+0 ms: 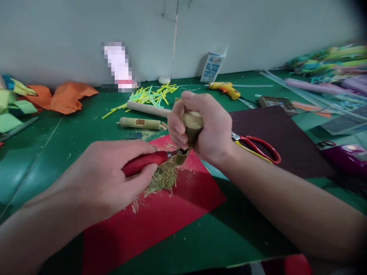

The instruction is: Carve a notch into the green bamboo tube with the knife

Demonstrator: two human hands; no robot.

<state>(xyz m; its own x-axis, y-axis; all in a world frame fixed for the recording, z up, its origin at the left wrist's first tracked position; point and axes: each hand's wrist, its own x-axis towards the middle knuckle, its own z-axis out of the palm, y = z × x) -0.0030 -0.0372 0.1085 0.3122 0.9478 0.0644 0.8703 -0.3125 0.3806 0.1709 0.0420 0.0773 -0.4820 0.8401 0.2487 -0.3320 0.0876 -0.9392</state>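
My left hand [114, 172] is closed round the red wooden handle of a carving tool [146, 162]. Its metal shaft meets the opening cut in a bamboo tube [193, 126]; the tip is hidden there. Fingers wrapped about the tube, my right hand [206, 126] holds it tilted, its rounded end facing up. Below both hands, a heap of bamboo shavings [163, 177] lies on a red sheet [183, 202]. Another bamboo piece with a rectangular cut-out [140, 123] rests behind, beside a pale wooden rod [149, 108].
Scissors [258, 147] lie on a dark sheet [263, 130] at right, near a purple object [346, 156]. Behind are a yellow glue gun [225, 89], a carton [212, 67] and yellow-green strips [149, 95]. Orange paper [65, 97] sits at left. A wall [143, 30] backs the green table [43, 141].
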